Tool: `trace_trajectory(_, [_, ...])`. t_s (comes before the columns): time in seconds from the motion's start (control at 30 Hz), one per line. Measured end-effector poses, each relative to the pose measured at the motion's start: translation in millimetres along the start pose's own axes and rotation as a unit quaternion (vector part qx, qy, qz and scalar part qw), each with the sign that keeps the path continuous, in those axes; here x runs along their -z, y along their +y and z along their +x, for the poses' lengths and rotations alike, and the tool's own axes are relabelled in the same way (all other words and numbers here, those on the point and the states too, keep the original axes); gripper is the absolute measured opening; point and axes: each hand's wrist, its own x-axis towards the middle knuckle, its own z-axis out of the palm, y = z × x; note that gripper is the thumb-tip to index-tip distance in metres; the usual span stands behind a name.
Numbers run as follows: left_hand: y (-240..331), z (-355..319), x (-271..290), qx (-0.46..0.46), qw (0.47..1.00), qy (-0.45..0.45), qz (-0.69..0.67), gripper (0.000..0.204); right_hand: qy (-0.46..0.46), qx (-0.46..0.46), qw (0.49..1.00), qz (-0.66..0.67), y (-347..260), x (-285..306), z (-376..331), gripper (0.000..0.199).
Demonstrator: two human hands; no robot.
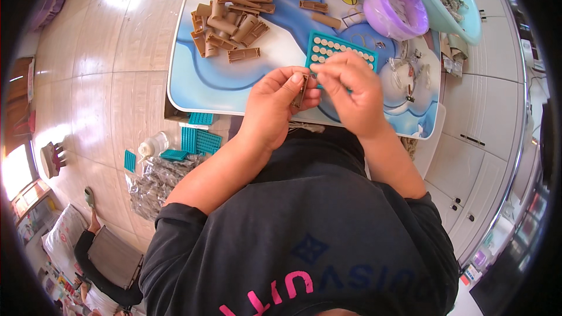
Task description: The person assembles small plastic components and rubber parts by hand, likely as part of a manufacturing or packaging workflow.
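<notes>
Over the table's front edge, my left hand (pixel 270 100) grips a small brown plastic casing (pixel 301 92), its thumb pressed on the upper end. My right hand (pixel 358 95) is beside it, fingertips pinched together close to the casing's top. Whatever those fingertips hold is too small to make out. Just beyond my right hand lies a teal tray (pixel 309 52) with rows of round beige discs, partly covered by my fingers. A heap of similar brown casings (pixel 233 23) sits on the far left of the table, with a few loose ones (pixel 314 6) to its right.
The blue-and-white table (pixel 202 90) also carries thin wires (pixel 410 76) at right and a purple bowl (pixel 397 14) with a plastic liner. A pale teal basin (pixel 472 20) overhangs the far right corner. Teal trays (pixel 202 140) and bagged grey items (pixel 155 181) sit low at left.
</notes>
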Motion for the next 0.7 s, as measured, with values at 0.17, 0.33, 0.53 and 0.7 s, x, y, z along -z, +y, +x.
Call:
trace_trajectory(0.17, [-1, 1, 1, 0.012, 1.0, -0.009, 0.008, 0.02, -0.01, 0.018, 0.994, -0.106, 19, -13, 45, 0.013])
trace_trajectory(0.33, [4, 1, -3, 0.035, 0.999, 0.01, 0.008, 0.021, -0.033, 0.051, 0.978, -0.197, 46, -53, 79, 0.013])
trace_trajectory(0.53, [3, 2, -3, 0.034, 0.999, 0.002, -0.007, 0.02, -0.057, 0.044, 0.966, -0.249, 56, -51, 85, 0.014])
trace_trajectory(0.7, [2, -1, -4, 0.022, 1.0, 0.011, -0.014, 0.02, -0.063, -0.075, 0.989, -0.112, 27, 4, 59, 0.011])
